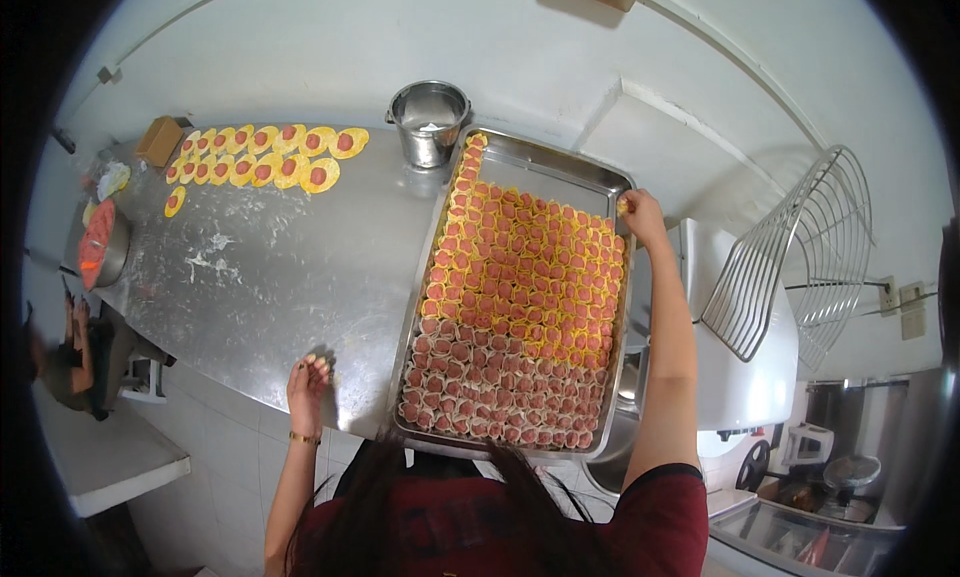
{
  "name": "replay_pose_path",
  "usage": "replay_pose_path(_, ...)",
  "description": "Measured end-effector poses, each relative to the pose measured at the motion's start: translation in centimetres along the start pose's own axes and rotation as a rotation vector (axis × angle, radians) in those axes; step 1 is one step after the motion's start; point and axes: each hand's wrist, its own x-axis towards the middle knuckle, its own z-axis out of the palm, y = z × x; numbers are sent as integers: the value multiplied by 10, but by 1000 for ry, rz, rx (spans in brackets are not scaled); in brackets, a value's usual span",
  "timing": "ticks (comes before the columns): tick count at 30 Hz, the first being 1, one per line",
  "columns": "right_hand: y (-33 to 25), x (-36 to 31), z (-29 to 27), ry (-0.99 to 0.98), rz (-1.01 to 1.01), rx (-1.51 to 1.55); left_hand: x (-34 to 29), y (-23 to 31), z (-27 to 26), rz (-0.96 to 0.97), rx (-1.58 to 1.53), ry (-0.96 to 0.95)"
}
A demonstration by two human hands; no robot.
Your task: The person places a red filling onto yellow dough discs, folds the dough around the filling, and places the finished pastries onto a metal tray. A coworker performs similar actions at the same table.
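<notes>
The small yellow dumpling is right of the middle of the frame, a bit high up. The right hand pinches it in its fingers, by the top right corner of the big tray. The tray sits in the middle of the frame, a little tilted. It holds lots of little dumplings packed side by side. The yellow ones fill the upper part, and one line of them runs up to the tray's top left corner. The pale ones fill the lower part. All have pink meat on top.

The left hand is at the lower left of the tray, over the edge of the worktop. Its fingers are curled, and I cannot tell if it holds anything. A thin band goes around that wrist.

White smears mark the worktop. A metal bucket stands just beside the tray's top left corner. Flat yellow rounds with meat lie at the upper left, near a brown box. At the far left is a bowl of pink meat. Another person is below it. A wire rack stands at the right.
</notes>
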Motion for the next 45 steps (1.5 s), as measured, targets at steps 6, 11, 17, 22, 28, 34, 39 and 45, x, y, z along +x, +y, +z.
replay_pose_path(6, 48, 15, 23, -166, -235, -127, -35, -11, -12, 25, 70, 111)
replay_pose_path(11, 50, 14, 25, -243, -264, -178, -38, -11, -4, 33, 109, 126)
replay_pose_path(17, 47, 5, 23, -287, -197, -207, -37, -14, 6, 33, 125, 84)
replay_pose_path(22, 49, 8, 16, -367, -162, -209, -40, -17, 10, -11, 147, 13)
replay_pose_path(28, 56, 30, 2, -551, -24, -297, -50, -17, 20, -46, 134, -25)
replay_pose_path(34, 65, 44, -2, -553, 27, -383, -54, -13, 19, -56, 129, -22)
replay_pose_path(39, 61, 39, -19, -584, 58, -299, -68, -19, 23, -88, 92, -52)
replay_pose_path(45, 58, 29, -41, -628, 98, -328, -71, -5, 43, -88, 133, -66)
